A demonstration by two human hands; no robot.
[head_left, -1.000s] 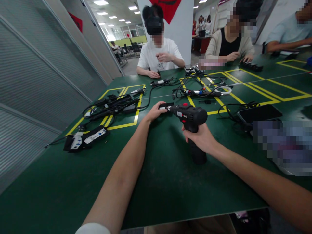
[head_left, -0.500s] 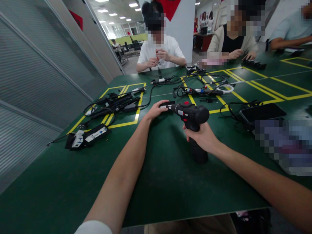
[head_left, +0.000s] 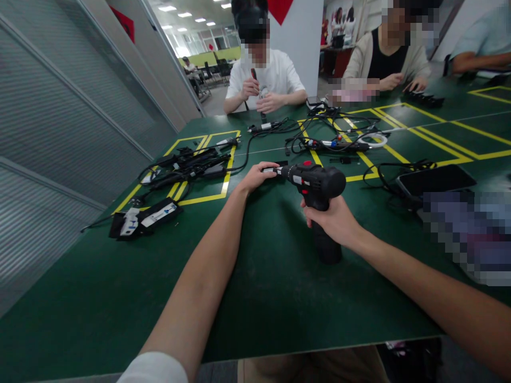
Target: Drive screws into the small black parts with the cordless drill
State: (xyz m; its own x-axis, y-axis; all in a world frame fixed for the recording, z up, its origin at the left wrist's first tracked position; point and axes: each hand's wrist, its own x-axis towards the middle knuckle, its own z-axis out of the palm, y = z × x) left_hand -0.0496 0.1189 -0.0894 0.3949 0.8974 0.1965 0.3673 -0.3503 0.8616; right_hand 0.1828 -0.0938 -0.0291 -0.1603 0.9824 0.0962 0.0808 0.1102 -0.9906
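My right hand [head_left: 335,221] is wrapped round the grip of a black cordless drill [head_left: 319,180] with red details. The drill lies level above the green table, its chuck pointing left toward my left hand. Low at the table, my left hand [head_left: 255,178] has its fingers closed on a small black part [head_left: 282,164], mostly hidden behind the fingers and the drill's nose. The drill's tip meets the fingers and the part; whether it touches the part I cannot tell.
Black cables and adapters [head_left: 195,165] lie in the yellow-taped area at left, with black-and-white pieces [head_left: 162,214] nearer me. More cables and a pen-like tool [head_left: 335,144] lie ahead. A phone [head_left: 437,183] rests at right. Co-workers sit across the table.
The view shifts slightly. My hands, the drill and the black part keep about the same places. The co-worker opposite has parted their hands, raising a red-and-black tool in one.
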